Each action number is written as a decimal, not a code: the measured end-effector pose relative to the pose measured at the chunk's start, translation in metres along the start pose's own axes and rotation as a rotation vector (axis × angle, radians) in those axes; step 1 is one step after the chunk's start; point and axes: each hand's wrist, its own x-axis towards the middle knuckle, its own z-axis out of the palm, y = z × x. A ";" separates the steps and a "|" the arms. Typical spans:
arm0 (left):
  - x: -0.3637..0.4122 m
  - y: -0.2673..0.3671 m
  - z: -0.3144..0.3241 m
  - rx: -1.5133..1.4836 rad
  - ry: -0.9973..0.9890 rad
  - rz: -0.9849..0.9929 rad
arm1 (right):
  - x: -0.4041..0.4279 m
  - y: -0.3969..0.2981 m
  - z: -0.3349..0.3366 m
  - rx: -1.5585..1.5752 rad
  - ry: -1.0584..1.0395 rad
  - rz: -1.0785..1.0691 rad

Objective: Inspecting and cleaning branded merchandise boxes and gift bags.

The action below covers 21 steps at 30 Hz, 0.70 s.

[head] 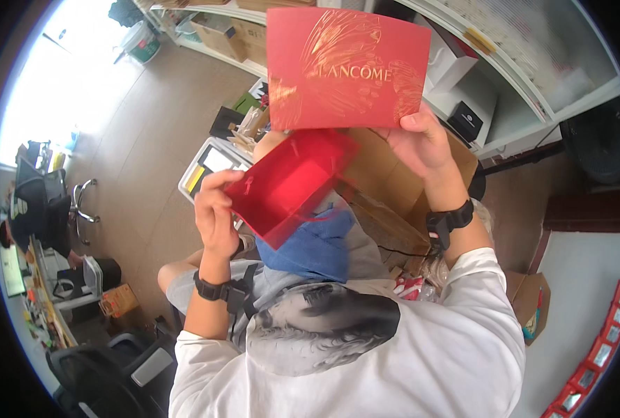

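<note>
My right hand (419,138) grips the lower right corner of a red Lancôme box lid or flat box (349,73), its thumb on the printed face. Gold butterfly-wing patterns cover that face. Lower and to the left, my left hand (218,209) holds a red open-topped box or bag (289,183) by its left end. Its inside faces up and looks bare, and its right end is blurred. The two red pieces overlap in view; whether they touch I cannot tell. A blue cloth (310,243) lies on my lap beneath.
A large open cardboard box (393,183) stands before me on the right. White shelving (498,99) holds boxes and bags. Left of my knees is a white bin (192,183) with paper items. At far left, a person (43,214) is near a desk; an office chair (116,376) stands behind.
</note>
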 end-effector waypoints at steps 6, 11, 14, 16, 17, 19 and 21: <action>-0.004 -0.021 -0.013 -0.213 -0.008 -0.109 | 0.014 0.009 0.010 -0.137 -0.082 -0.028; -0.012 -0.010 -0.017 -0.244 -0.071 -0.097 | -0.003 0.032 -0.006 -0.091 -0.025 -0.025; -0.013 0.000 -0.021 -0.011 -0.214 -0.006 | -0.011 0.039 -0.018 -0.122 -0.105 0.061; -0.014 0.005 -0.019 0.002 -0.180 -0.031 | -0.015 0.040 -0.017 -0.187 -0.076 0.117; -0.016 0.008 -0.018 0.009 -0.152 -0.070 | -0.016 0.039 -0.013 -0.224 -0.066 0.128; -0.018 0.012 -0.015 -0.019 -0.125 -0.186 | -0.015 0.037 -0.001 -0.304 -0.047 0.138; -0.018 0.014 -0.012 0.035 -0.037 -0.209 | -0.010 0.034 0.014 -0.351 -0.030 0.138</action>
